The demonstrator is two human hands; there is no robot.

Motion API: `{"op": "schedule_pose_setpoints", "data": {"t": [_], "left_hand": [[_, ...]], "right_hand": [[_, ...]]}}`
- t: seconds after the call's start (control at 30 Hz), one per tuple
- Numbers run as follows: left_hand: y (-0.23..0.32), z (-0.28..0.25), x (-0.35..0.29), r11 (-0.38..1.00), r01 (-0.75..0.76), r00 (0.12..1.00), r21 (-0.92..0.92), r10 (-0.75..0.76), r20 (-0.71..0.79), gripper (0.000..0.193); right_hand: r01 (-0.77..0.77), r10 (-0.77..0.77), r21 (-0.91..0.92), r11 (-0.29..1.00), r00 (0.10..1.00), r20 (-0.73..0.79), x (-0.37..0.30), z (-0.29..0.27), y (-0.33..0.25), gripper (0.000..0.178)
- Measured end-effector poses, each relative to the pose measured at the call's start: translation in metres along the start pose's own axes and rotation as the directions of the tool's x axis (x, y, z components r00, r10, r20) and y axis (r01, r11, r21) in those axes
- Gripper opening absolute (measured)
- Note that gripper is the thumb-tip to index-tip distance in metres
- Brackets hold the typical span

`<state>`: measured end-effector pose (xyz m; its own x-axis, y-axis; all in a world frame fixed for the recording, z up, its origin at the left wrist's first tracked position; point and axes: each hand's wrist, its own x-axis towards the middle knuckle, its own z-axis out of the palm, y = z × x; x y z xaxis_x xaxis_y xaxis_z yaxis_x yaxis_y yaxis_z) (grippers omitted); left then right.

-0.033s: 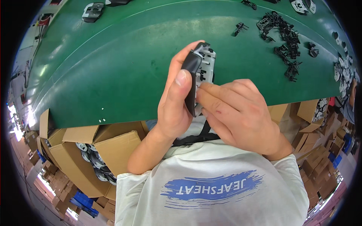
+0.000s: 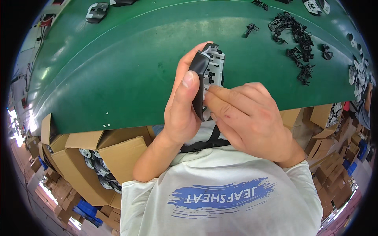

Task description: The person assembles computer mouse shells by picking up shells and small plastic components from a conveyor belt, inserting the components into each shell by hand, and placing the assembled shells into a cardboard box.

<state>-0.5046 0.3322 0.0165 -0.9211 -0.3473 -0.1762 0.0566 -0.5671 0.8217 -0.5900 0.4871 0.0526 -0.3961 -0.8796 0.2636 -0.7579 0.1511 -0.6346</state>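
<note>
My left hand (image 2: 182,104) is wrapped round a moulded plastic shell (image 2: 200,65), thumb on its smooth black outer face and fingers behind. The shell stands on edge above the table, its light grey inside with small black posts and slots turned to the right. Bunched together, the fingertips of my right hand (image 2: 248,116) press into the lower part of that inside. Whatever they may pinch is hidden.
On the green table (image 2: 130,74), black plastic brackets (image 2: 301,37) lie heaped at the far right, with one loose bracket (image 2: 250,29) beside them. A grey-and-black shell (image 2: 97,12) rests at the far left. An open carton (image 2: 122,157) of shells stands near my left elbow.
</note>
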Motion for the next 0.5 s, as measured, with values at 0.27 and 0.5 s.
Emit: {"op": "schedule_pose_setpoints", "data": {"t": [0.27, 0.5], "left_hand": [[-0.007, 0.003, 0.0, 0.998, 0.011, 0.999, 0.059, -0.008, -0.05, 0.068], [-0.013, 0.005, 0.003, 0.992, 0.082, 0.967, -0.092, -0.101, -0.235, 0.062]], "right_hand": [[0.051, -0.055, 0.099, 0.994, 0.997, 0.047, 0.004, 0.002, 0.014, 0.035], [0.038, -0.042, 0.059, 0.998, 0.997, 0.065, 0.007, 0.01, 0.017, 0.037]]}}
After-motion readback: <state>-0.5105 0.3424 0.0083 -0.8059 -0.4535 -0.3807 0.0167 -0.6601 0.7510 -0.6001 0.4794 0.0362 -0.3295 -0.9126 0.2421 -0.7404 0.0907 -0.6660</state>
